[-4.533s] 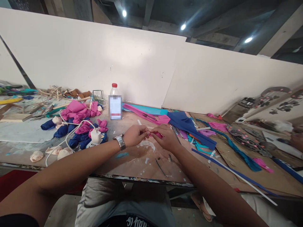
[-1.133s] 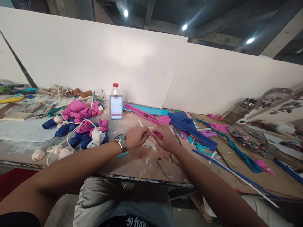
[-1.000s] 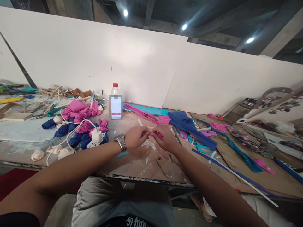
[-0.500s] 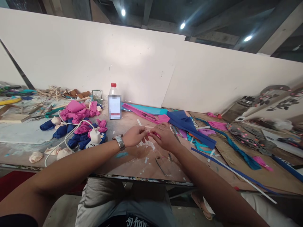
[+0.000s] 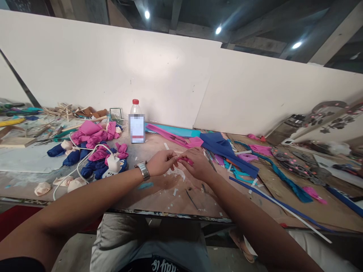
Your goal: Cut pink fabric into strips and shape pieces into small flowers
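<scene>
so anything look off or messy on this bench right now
Nothing damaged or spilled. Both hands, left hand and right hand, pinch a small pink piece; paper scraps litter the table beneath them.

Bottle [image 5: 137,122] label blurred out

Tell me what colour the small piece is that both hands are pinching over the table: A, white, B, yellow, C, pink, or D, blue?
C: the piece pinched between the left hand and the right hand shows pink at the fingertips, above the table.
</scene>
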The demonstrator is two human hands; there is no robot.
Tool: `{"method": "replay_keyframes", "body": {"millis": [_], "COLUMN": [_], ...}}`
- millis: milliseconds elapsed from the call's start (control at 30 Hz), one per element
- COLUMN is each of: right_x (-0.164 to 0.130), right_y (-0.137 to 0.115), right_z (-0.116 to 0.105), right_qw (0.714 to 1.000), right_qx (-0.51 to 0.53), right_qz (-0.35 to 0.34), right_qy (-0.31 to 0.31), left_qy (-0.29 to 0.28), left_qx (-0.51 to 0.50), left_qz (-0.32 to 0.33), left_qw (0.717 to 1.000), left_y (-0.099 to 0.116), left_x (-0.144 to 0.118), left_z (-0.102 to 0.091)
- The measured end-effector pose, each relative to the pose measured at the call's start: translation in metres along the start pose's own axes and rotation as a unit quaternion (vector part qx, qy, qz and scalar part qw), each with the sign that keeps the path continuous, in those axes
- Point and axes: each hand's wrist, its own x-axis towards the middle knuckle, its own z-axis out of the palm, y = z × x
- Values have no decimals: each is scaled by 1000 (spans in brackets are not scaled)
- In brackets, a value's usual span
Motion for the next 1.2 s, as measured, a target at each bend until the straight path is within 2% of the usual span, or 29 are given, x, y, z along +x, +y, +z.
{"method": "replay_keyframes", "body": {"millis": [133, 233, 367, 433, 500, 567, 633, 733, 800, 867, 1033, 1200], "right_x": [-1, -1, -2, -2, -2, -2, -2, -1, -1, -1, -1, -1], "right_y": [1, 2, 2, 2, 1, 1, 1, 1, 0, -1, 0, -1], "right_z": [2, 3, 3, 3, 3, 4, 4, 3, 1, 0, 1, 2], "right_qw": [1000, 1000, 999, 999, 998, 999, 999, 1000, 1000, 1000, 1000, 1000], "right_qx": [11, 15, 33, 44, 48, 40, 28, 7, -8, -18, -13, 8], "right_qz": [4, 3, 13, 21, 27, 27, 20, 2, -9, -16, -24, -12], "right_qy": [-3, -9, -13, -19, -25, -22, -14, -11, -11, -8, 6, 3], "left_qy": [2, 24, 46, 33, 31, 45, 44, -18, -56, -73, -68, -59], "left_qx": [30, 127, 324, 370, 377, 346, 270, 73, -51, -111, -145, -89], "left_qz": [0, 31, 94, 109, 113, 103, 76, 6, -45, -70, -93, -50], "left_qw": [1000, 991, 940, 922, 919, 931, 959, 997, 996, 989, 983, 993], "left_y": [1, 3, 6, 7, 9, 11, 11, 9, 5, 2, -2, -1], "left_x": [-2, -4, -4, -4, -5, -6, -6, -3, 1, 4, 6, 3], "left_z": [0, -1, -4, -5, -6, -6, -5, -4, -3, -2, -2, -3]}}
